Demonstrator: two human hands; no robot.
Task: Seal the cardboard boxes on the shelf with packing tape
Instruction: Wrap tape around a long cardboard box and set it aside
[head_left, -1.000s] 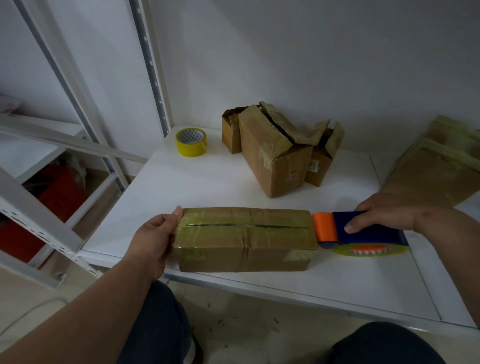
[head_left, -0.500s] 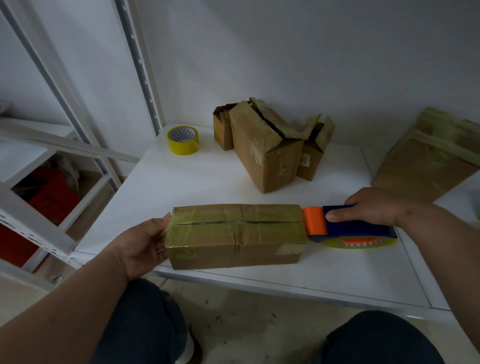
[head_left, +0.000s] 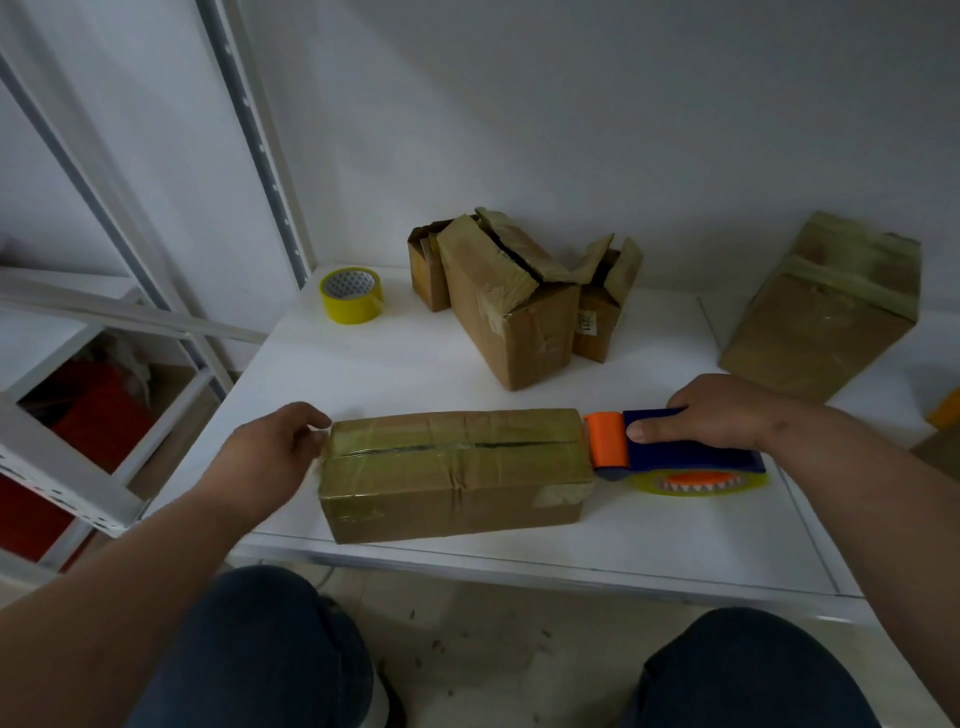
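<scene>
A long cardboard box (head_left: 452, 473), wrapped in shiny tape with a dark seam along its top, lies near the front of the white shelf (head_left: 675, 540). My left hand (head_left: 270, 457) touches the box's left end, fingers curled at its top corner. My right hand (head_left: 722, 413) grips a blue and orange tape dispenser (head_left: 680, 452), whose orange roller end sits against the box's right end. A roll of yellowish tape hangs under the dispenser.
Three opened cardboard boxes (head_left: 514, 301) stand at the back middle of the shelf. A yellow tape roll (head_left: 350, 294) lies at the back left. A taped box (head_left: 826, 306) leans at the back right. Metal uprights (head_left: 260, 140) rise at left.
My left hand has shifted from cupping the box's left end to touching its upper left corner. The dispenser stays at the box's right end. My head has moved back.
</scene>
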